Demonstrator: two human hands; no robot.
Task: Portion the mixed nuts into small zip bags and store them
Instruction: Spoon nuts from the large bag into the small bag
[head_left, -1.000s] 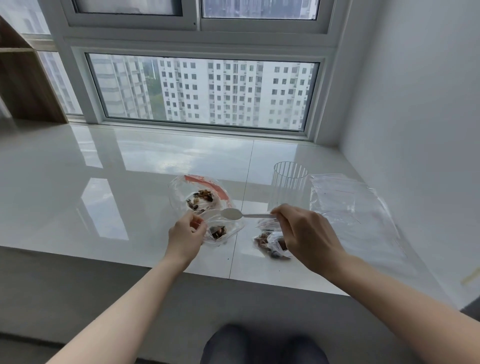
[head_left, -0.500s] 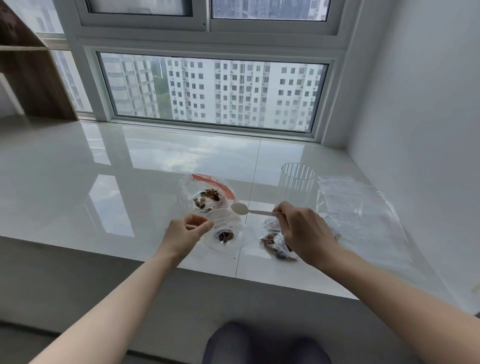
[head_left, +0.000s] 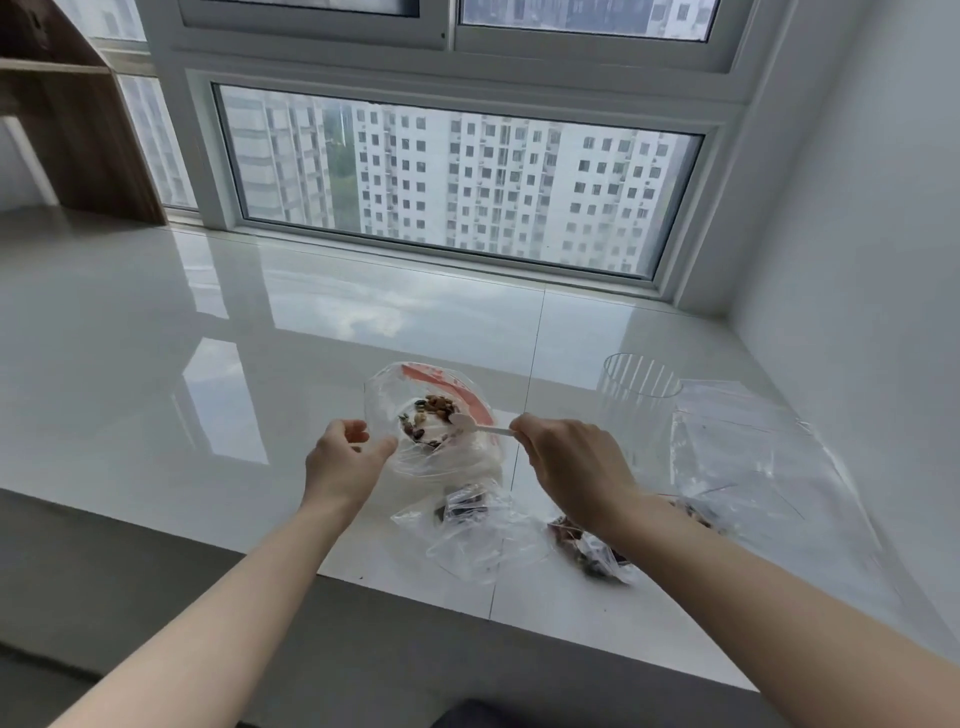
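Two hands over the glossy white counter (head_left: 156, 364), both working at the big clear bag with the red zip strip (head_left: 441, 457). Left hand (head_left: 345, 460) at that bag's left edge, thumb and fingers curled toward the plastic; looks like a pinch on the rim, but can't tell for sure if there's actual contact. Right hand (head_left: 571, 467) just right of the bag, fingers closed around the handle of a small white plastic spoon (head_left: 475, 425), bowl end dipped into the bag's mouth, right at the mixed nuts (head_left: 428, 415) piled inside. Just in front of the big bag, toward the counter edge: a small zip bag (head_left: 467, 530) lying flat with a dark clump of nuts in it. Another small filled bag (head_left: 592, 551) to its right, partly hidden under the right wrist. Right of the big bag, past the right hand: a clear ribbed plastic cup (head_left: 636, 395) standing upright, then a flat stack of empty clear bags (head_left: 753, 467) near the wall.
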